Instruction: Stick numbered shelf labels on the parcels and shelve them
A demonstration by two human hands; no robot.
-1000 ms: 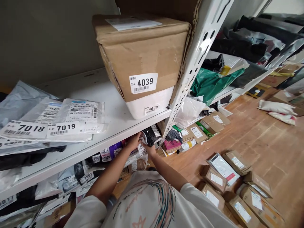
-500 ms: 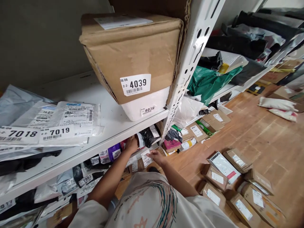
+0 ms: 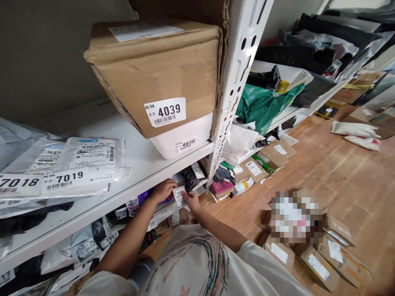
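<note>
My left hand point(image 3: 162, 190) reaches under the white shelf point(image 3: 123, 193) and grips a small parcel with a white number label point(image 3: 179, 196). My right hand point(image 3: 191, 201) pinches the lower edge of the same labelled parcel from the right. Both hands sit among soft mailer bags with numbered stickers point(image 3: 123, 212) on the lower shelf level. A black bag point(image 3: 189, 178) lies just behind the parcel.
A cardboard box marked 4039 point(image 3: 157, 78) rests on a white box marked 4038 point(image 3: 182, 137) above my hands. Flat mailers 7018 and 7019 point(image 3: 64, 172) lie to the left. A white perforated upright point(image 3: 230, 94) stands right. Several cardboard parcels point(image 3: 321, 263) cover the wooden floor.
The view has shifted right to left. My right hand drew the labelled parcel out a little, then moved back up close to my left hand at the shelf edge.
</note>
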